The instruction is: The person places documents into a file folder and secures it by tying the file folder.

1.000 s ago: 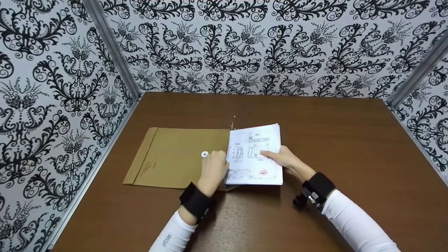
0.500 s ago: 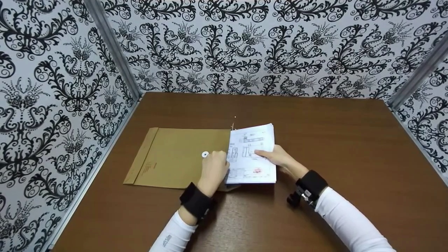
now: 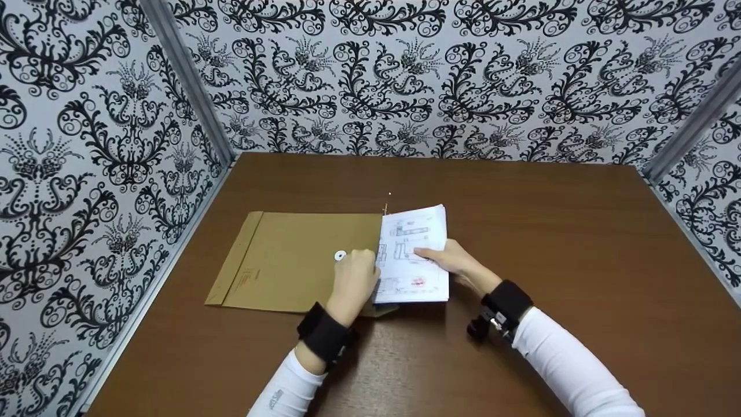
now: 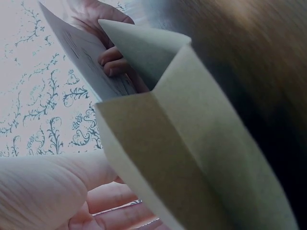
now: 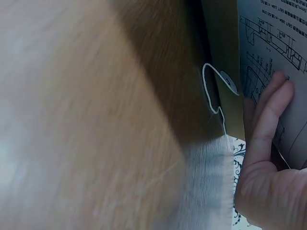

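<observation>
A brown kraft paper envelope (image 3: 301,260) lies on the table, its mouth toward the right. My left hand (image 3: 354,277) pinches the upper edge of that mouth, and in the left wrist view the envelope's folded side (image 4: 192,124) stands spread apart. A stack of white papers (image 3: 414,231) with printed drawings and a red stamp reaches into the mouth; its left part is hidden inside. My right hand (image 3: 448,258) grips the stack's right edge, thumb on top and fingers underneath. In the right wrist view those fingers (image 5: 271,110) lie against the printed sheet (image 5: 268,38).
A white string (image 5: 206,86) hangs from a round button (image 5: 229,80) on the envelope's flap. Another white button (image 3: 340,255) is on the envelope's face, left of my left hand. The brown table (image 3: 550,231) meets patterned walls (image 3: 405,75) at the back and sides.
The right hand has moved left with the paper stack, and more of the stack is now inside the envelope. The left hand stays at the mouth, almost still.
</observation>
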Demonstrator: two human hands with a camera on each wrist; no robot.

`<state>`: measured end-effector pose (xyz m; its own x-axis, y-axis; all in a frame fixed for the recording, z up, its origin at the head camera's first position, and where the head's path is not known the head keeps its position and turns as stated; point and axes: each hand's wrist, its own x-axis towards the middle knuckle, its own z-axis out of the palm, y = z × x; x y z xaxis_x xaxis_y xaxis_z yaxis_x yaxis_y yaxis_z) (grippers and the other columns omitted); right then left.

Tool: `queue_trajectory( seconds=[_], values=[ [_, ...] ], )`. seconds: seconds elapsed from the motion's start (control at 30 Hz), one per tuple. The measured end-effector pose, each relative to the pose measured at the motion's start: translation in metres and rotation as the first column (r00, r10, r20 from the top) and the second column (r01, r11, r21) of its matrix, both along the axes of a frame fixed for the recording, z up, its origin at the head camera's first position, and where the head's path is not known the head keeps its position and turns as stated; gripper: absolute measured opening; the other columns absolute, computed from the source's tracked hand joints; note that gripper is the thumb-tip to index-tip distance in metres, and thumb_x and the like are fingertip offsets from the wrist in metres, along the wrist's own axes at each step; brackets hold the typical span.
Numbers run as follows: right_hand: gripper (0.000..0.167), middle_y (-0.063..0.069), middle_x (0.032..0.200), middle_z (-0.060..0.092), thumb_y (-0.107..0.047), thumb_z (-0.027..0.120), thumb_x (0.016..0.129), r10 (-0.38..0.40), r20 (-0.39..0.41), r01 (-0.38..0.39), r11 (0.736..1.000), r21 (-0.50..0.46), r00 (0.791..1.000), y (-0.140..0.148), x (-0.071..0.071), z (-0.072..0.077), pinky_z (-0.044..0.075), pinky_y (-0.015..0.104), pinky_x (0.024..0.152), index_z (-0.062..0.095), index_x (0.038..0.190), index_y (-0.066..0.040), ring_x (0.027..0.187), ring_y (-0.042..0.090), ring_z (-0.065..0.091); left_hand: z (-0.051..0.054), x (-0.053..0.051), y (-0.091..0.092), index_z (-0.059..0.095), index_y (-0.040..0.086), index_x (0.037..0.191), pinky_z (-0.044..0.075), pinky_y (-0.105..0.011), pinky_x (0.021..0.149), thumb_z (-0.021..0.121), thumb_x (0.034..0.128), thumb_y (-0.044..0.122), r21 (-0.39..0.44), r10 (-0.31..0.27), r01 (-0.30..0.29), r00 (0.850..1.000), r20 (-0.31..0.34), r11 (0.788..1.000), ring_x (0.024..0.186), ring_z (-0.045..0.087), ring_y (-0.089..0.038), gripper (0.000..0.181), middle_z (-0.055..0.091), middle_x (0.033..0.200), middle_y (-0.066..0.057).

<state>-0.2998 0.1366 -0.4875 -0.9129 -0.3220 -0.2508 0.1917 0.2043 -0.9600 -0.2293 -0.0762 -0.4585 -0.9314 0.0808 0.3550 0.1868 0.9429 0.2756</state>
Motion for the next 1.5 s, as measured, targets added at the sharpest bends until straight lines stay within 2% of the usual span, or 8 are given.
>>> queue_trajectory(
  seconds=[0.3, 0.6, 0.77, 1.0, 1.13, 1.27, 1.5],
  values=[
    [0.047, 0.009, 0.102, 0.078, -0.017, 0.066, 0.099, -0.004, -0.016, 0.004, 1.0, 0.021, 1.0, -0.008, -0.001, -0.001, 0.063, 0.026, 0.067, 0.057, 0.137, 0.009, 0.074, 0.01, 0.075, 0.0, 0.001, 0.0, 0.069, 0.001, 0.069, 0.055, -0.044, 0.052, 0.07, 0.0828, 0.001, -0.003, 0.0, 0.0, 1.0, -0.009, 1.0, 0.06, 0.07, -0.032, 0.014, 0.074, 0.072, -0.015],
    [0.049, 0.006, 0.099, 0.078, -0.02, 0.065, 0.099, 0.008, 0.009, -0.008, 0.999, 0.039, 1.0, -0.009, -0.002, -0.002, 0.062, 0.026, 0.067, 0.056, 0.139, 0.008, 0.073, 0.01, 0.075, -0.001, 0.001, 0.0, 0.07, 0.001, 0.071, 0.055, -0.045, 0.052, 0.071, 0.0813, 0.002, -0.001, -0.003, 0.003, 1.0, -0.023, 1.0, 0.061, 0.07, -0.033, 0.01, 0.074, 0.073, -0.016],
    [0.048, 0.0, 0.092, 0.077, -0.017, 0.063, 0.1, 0.025, 0.027, -0.025, 1.0, -0.007, 0.999, -0.006, -0.003, -0.001, 0.062, 0.024, 0.066, 0.055, 0.139, 0.008, 0.073, 0.009, 0.075, -0.002, 0.002, 0.0, 0.07, 0.0, 0.072, 0.056, -0.044, 0.052, 0.072, 0.081, 0.003, -0.003, -0.003, 0.002, 1.0, -0.031, 1.0, 0.061, 0.07, -0.033, 0.01, 0.075, 0.073, -0.016],
    [0.048, 0.004, 0.105, 0.078, -0.017, 0.059, 0.103, 0.069, 0.07, -0.062, 0.993, -0.096, 0.995, 0.005, 0.002, 0.003, 0.063, 0.027, 0.074, 0.05, 0.143, 0.008, 0.085, 0.013, 0.077, -0.001, 0.001, 0.0, 0.071, 0.0, 0.074, 0.057, -0.046, 0.054, 0.07, 0.0818, 0.002, 0.022, -0.012, 0.012, 1.0, -0.005, 1.0, 0.063, 0.071, -0.035, 0.008, 0.075, 0.075, -0.017],
    [0.052, 0.0, 0.104, 0.077, -0.017, 0.059, 0.103, 0.072, 0.115, -0.058, 0.99, -0.126, 0.991, 0.015, 0.006, 0.008, 0.063, 0.028, 0.077, 0.045, 0.148, 0.006, 0.09, 0.013, 0.076, -0.001, 0.001, 0.0, 0.071, -0.001, 0.074, 0.057, -0.047, 0.054, 0.07, 0.0818, 0.002, 0.028, -0.016, 0.016, 1.0, -0.002, 0.999, 0.063, 0.071, -0.035, 0.008, 0.075, 0.076, -0.017],
    [0.056, -0.004, 0.099, 0.077, -0.015, 0.061, 0.102, 0.06, 0.146, -0.042, 0.992, -0.123, 0.987, 0.026, 0.009, 0.01, 0.061, 0.022, 0.073, 0.042, 0.15, 0.007, 0.087, 0.009, 0.076, -0.001, 0.001, 0.0, 0.07, -0.001, 0.073, 0.056, -0.046, 0.054, 0.07, 0.0815, 0.002, 0.026, -0.015, 0.015, 1.0, -0.01, 1.0, 0.063, 0.07, -0.035, 0.009, 0.075, 0.074, -0.017],
    [0.052, -0.005, 0.092, 0.076, -0.009, 0.061, 0.101, 0.055, 0.135, -0.037, 0.991, -0.131, 0.989, 0.031, 0.01, 0.007, 0.06, 0.019, 0.07, 0.043, 0.145, 0.012, 0.081, 0.007, 0.074, -0.002, 0.002, 0.0, 0.069, 0.0, 0.071, 0.056, -0.045, 0.054, 0.07, 0.0812, 0.001, 0.022, -0.031, 0.031, 0.999, -0.017, 0.999, 0.062, 0.069, -0.034, 0.01, 0.074, 0.073, -0.017]
  ],
)
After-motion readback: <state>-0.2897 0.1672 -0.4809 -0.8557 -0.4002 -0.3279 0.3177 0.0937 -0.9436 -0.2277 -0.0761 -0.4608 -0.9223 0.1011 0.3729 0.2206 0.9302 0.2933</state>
